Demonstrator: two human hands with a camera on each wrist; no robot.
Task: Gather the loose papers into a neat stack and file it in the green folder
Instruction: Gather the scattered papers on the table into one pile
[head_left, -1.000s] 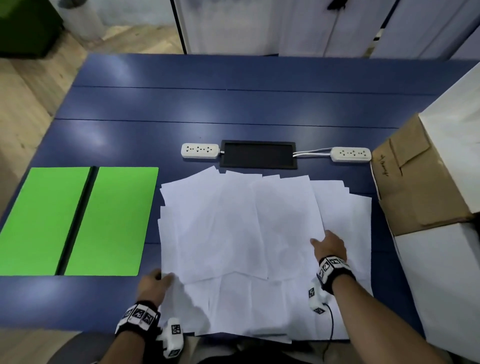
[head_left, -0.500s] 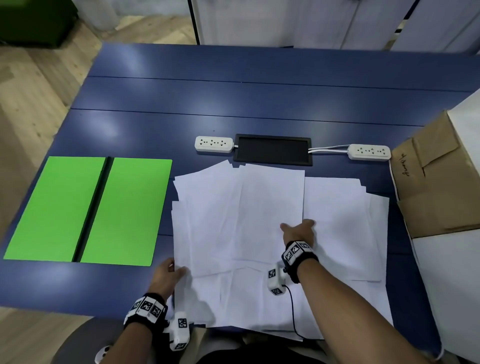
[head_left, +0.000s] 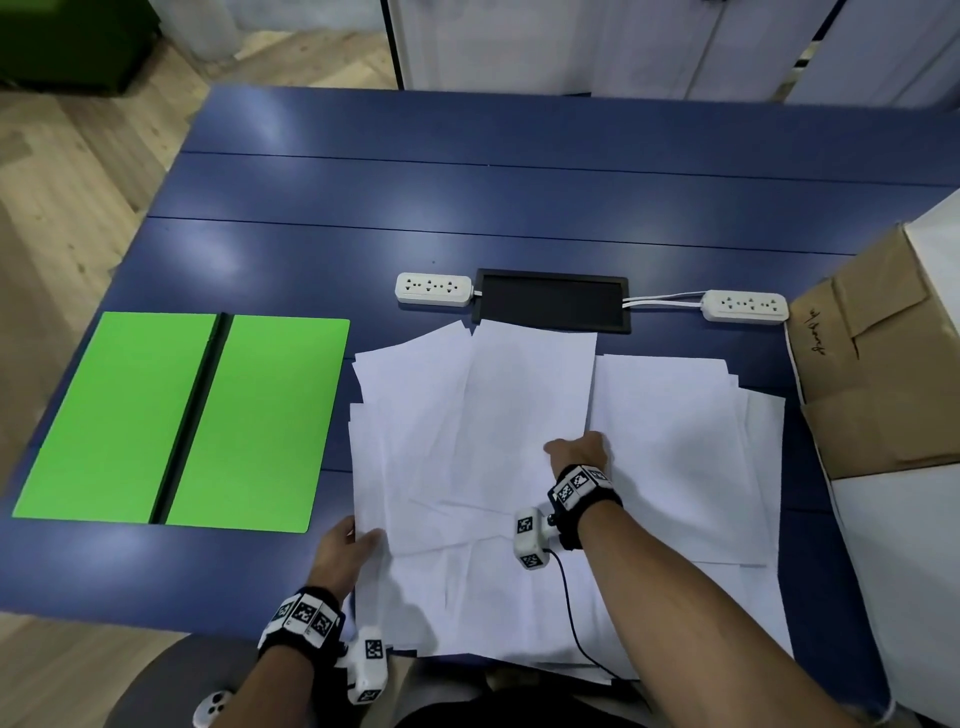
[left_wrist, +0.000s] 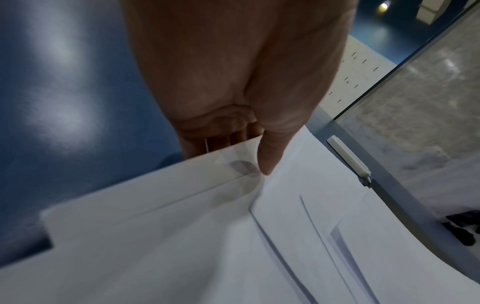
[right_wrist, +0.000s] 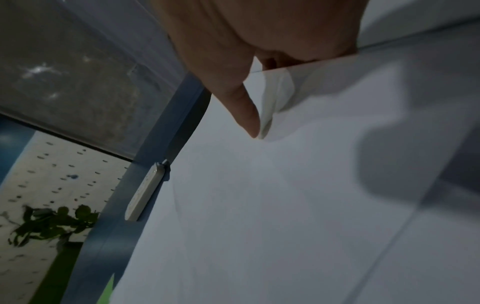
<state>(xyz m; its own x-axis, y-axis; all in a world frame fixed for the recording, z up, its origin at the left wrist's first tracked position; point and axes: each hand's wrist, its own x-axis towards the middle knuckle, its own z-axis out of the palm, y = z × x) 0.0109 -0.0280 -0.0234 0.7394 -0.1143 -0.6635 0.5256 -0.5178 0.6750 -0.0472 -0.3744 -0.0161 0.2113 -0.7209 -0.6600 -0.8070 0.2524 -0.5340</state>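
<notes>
In the head view, loose papers (head_left: 519, 467) are spread on the blue surface (head_left: 467, 208), right of the open green folder (head_left: 187, 421). In the left wrist view, a sheet edge is pinched by the left hand (left_wrist: 233, 92). In the right wrist view, a sheet edge is pinched by the right hand (right_wrist: 246, 41).

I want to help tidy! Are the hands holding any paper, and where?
Yes. The left hand pinches the loose white paper sheets at their near left edge; the right hand pinches one sheet's right edge mid-pile.
</notes>
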